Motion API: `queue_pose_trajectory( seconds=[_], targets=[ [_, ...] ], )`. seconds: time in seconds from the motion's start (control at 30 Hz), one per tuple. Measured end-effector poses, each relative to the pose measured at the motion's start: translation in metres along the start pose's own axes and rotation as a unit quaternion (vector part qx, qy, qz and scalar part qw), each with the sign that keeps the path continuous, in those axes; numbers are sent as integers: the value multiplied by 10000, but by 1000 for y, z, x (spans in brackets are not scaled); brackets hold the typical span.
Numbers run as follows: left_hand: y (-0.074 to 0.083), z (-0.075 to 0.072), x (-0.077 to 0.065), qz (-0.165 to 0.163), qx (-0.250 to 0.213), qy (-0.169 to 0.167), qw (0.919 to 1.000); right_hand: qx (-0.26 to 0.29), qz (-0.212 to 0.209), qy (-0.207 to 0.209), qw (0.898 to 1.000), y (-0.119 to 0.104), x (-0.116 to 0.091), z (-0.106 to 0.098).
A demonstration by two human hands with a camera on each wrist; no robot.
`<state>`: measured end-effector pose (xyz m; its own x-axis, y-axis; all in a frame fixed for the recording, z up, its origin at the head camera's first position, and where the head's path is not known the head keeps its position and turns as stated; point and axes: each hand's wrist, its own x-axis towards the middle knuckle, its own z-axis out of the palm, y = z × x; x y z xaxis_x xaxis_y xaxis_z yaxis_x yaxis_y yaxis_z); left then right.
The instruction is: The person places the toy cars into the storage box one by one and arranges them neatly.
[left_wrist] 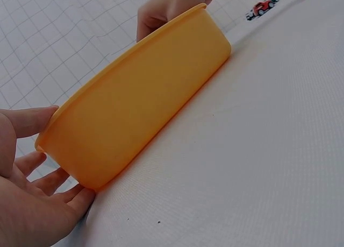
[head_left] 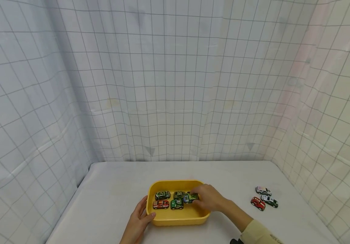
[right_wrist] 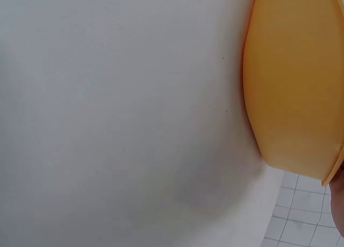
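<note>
A yellow plastic tray [head_left: 179, 222] rests on the white table, with several toy cars inside. My left hand [head_left: 138, 218] grips its left end, thumb over the rim and fingers against the outer wall [left_wrist: 134, 96]. Inside the right part, my right hand [head_left: 209, 197] pinches a green and blue toy car [head_left: 190, 198]. Behind that car another one is mostly hidden. To its left sit a green car [head_left: 177, 204], a red car [head_left: 161, 204] and two camouflage-green cars, one at the back left [head_left: 162, 195]. In the right wrist view the tray wall [right_wrist: 295, 80] hides most of my hand.
Right of the tray, three more toy cars lie close together on the table: a white one [head_left: 263, 190], a white and green one [head_left: 269, 201] and a red one [head_left: 258, 203]. White grid-patterned curtains [head_left: 175, 84] enclose the back and both sides.
</note>
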<state>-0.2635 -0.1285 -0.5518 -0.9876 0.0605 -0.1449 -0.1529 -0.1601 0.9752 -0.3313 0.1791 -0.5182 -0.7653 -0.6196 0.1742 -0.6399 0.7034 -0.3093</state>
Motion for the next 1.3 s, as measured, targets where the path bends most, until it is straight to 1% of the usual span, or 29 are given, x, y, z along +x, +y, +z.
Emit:
queue_pose_trajectory(
  seconds=[0.17, 0.33, 0.43, 0.7, 1.03, 1.3],
  targets=[
    [-3, 0, 0, 69, 65, -26, 10000, -295, 6, -68, 9995, -1, 0, 3],
    [-2, 0, 0, 11, 55, 57, 10000, -504, -49, -139, 9986, -3, 0, 4],
    [-1, 0, 0, -6, 38, 79, 10000, -560, -88, -166, 9983, -5, 0, 3],
    [-2, 0, 0, -7, 65, 2, 10000, -630, -75, -277, 9976, -7, 1, 4],
    [1, 1, -2, -33, 47, 39, 10000, -914, -18, -275, 9954, -9, 2, 6],
    [-2, -1, 0, 46, 92, -6, 9999, -872, 57, -278, 9958, -10, 3, 6]
  ],
)
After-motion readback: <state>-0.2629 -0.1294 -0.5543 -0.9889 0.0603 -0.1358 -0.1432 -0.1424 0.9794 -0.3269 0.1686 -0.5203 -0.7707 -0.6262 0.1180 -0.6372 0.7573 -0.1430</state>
